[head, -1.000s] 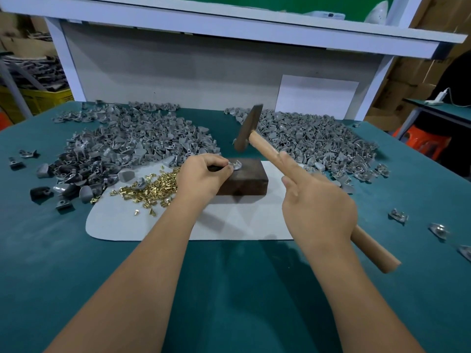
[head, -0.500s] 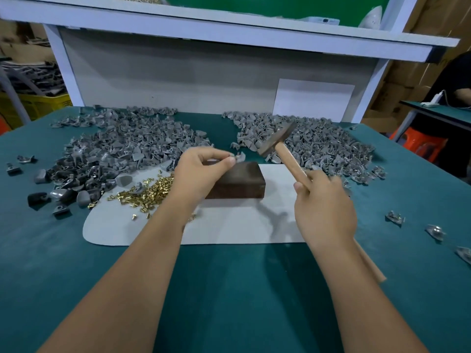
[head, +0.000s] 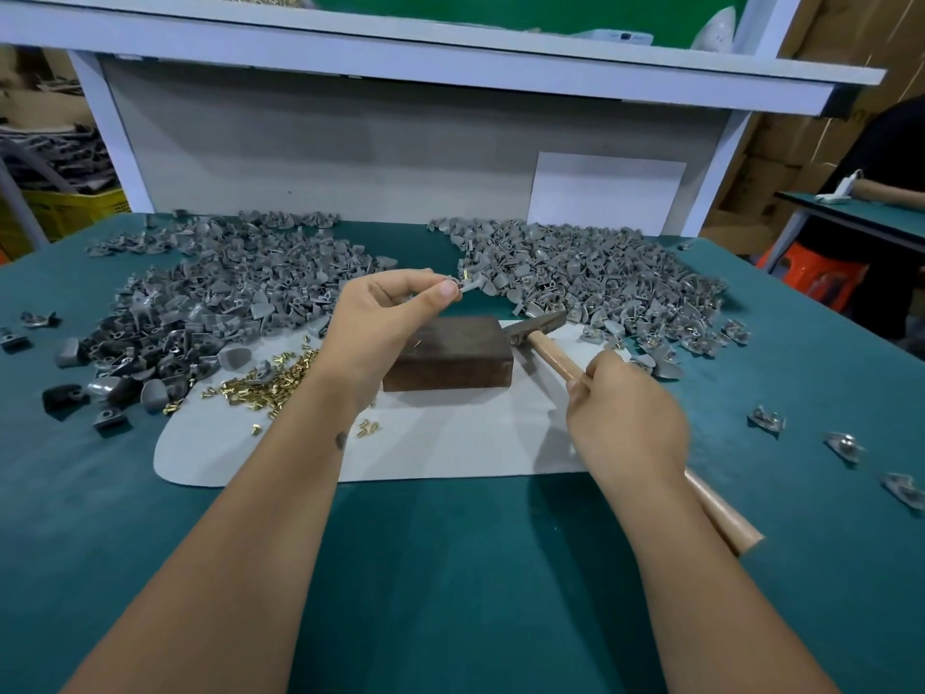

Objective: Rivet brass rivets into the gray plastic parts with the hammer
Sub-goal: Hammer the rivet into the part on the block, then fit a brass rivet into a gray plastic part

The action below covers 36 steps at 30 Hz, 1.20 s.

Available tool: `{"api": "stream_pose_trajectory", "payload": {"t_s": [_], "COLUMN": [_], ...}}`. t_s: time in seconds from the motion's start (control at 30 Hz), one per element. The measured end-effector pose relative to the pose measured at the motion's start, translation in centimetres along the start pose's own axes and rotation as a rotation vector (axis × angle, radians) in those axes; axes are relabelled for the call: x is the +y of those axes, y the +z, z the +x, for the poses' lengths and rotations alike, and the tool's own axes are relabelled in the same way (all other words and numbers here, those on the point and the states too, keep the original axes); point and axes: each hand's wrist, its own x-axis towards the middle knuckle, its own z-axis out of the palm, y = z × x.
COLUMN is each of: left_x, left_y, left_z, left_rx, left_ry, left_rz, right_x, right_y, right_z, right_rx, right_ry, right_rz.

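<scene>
Left hand point(head: 385, 318): my fingertips pinch a small gray plastic part point(head: 468, 284) above the dark wooden block point(head: 450, 353)
Right hand point(head: 625, 418): my fingers wrap the wooden-handled hammer point(head: 550, 343), head beside the block

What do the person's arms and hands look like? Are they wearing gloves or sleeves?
No gloves and no sleeves show. Both forearms are bare right down to the bottom of the picture, and the left hand and right hand are bare too. No watch, ring or bracelet is visible. The only marking is a small dark spot on the left forearm, near the wrist.
</scene>
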Motion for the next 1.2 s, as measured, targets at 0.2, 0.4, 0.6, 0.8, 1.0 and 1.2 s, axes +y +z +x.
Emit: {"api": "stream_pose_trajectory", "payload": {"t_s": [0.2, 0.4, 0.6, 0.8, 1.0, 1.2], "left_x": [0.0, -0.2, -0.6, -1.2, -1.2, -1.4], "left_y": [-0.1, -0.1, 0.4, -0.4, -2.0, -2.7], "left_z": [-0.1, -0.2, -0.1, 0.2, 0.7, 0.9], "left_rx": [-0.048, -0.063, -0.098, 0.013, 0.188, 0.264], "left_ry": [0.003, 0.019, 0.114, 0.104, 0.004, -0.046], "left_rz": [0.005, 0.018, 0.123, 0.274, 0.290, 0.252], "right_x": [-0.3, -1.4, -6.6, -7.2, -2.1, -1.4], "right_y": [0.2, 0.3, -1.2, -0.5, 0.0, -0.8], "right_z": [-0.3, -0.4, 1.2, 4.3, 6.5, 8.3], "right_rx": [0.044, 0.286, -0.203, -0.091, 0.141, 0.247], "right_ry": [-0.047, -0.257, -0.270, -0.126, 0.192, 0.277], "right_rz": [-0.056, 0.169, 1.191, 1.086, 0.553, 0.350]}}
